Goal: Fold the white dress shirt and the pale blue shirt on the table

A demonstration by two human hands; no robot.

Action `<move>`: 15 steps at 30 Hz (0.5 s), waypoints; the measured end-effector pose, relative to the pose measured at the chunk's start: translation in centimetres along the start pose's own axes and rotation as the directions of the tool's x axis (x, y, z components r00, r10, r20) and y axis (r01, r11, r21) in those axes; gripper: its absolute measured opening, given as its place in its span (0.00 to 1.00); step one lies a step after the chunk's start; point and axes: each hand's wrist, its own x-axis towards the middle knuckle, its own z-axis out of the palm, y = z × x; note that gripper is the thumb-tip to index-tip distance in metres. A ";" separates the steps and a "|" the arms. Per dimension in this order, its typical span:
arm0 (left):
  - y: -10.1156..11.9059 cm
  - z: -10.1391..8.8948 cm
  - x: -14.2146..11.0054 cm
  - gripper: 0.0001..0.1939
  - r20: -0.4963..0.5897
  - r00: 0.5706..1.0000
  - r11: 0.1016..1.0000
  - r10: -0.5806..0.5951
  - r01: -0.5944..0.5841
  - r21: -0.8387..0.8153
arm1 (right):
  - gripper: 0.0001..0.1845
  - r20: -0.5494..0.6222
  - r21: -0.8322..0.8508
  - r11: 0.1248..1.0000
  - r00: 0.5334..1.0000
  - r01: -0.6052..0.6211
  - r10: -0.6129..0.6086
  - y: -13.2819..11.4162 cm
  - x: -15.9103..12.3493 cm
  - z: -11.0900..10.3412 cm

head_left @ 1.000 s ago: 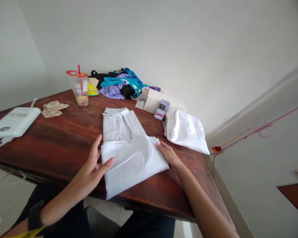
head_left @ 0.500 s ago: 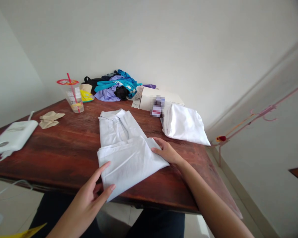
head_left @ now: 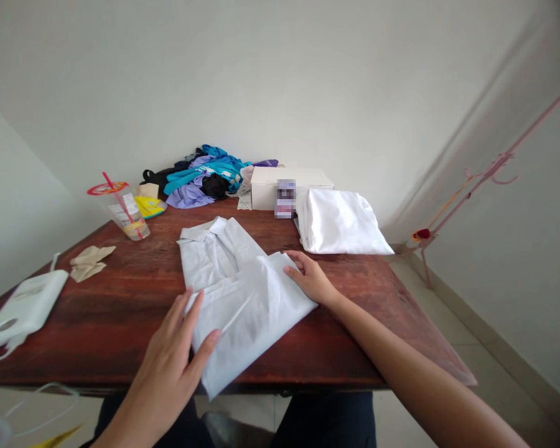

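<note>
A pale blue collared shirt (head_left: 233, 286) lies partly folded on the dark wooden table (head_left: 121, 298), collar toward the wall, its lower half doubled up over the chest. My left hand (head_left: 175, 354) lies flat on the shirt's near left edge, fingers stretched out. On the right side of the fold rests my right hand (head_left: 310, 277), its fingers pressed on the cloth. A corner of the shirt hangs past the table's front edge.
A folded white garment (head_left: 340, 224) lies at the back right beside a white box (head_left: 289, 183). A heap of coloured clothes (head_left: 200, 177) sits against the wall. To the left are a plastic cup with a straw (head_left: 121, 211), a crumpled napkin (head_left: 88, 261) and a white device (head_left: 25, 308).
My left hand slid back along the shirt's left edge, then forward again onto the cloth. My right hand stayed on the fold. The view tilted and shifted.
</note>
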 end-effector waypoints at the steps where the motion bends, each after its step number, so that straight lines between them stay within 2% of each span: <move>1: 0.6 -0.3 0.8 0.34 0.077 0.994 0.997 0.082 -0.081 -0.011 | 0.24 -0.006 0.003 1.000 1.000 -0.002 0.002 0.0 0.1 0.1; 4: 2.5 -0.7 4.0 0.31 0.269 0.912 0.950 0.311 -0.291 -0.112 | 0.22 -0.005 -0.008 0.999 1.000 -0.031 0.031 0.0 0.4 0.5; 7: 3.5 0.6 7.4 0.33 0.334 0.845 0.908 0.418 -0.374 -0.190 | 0.22 0.028 -0.001 0.996 0.996 -0.084 0.084 0.1 0.6 0.5; 11: 3.2 3.9 9.9 0.32 0.328 0.824 0.886 0.462 -0.414 -0.207 | 0.22 0.036 -0.008 0.991 0.990 -0.134 0.134 0.3 0.8 0.4; 15: 2.5 5.8 9.4 0.33 0.308 0.828 0.884 0.468 -0.444 -0.149 | 0.19 -0.011 -0.115 0.993 1.000 -0.030 0.029 0.7 0.9 0.5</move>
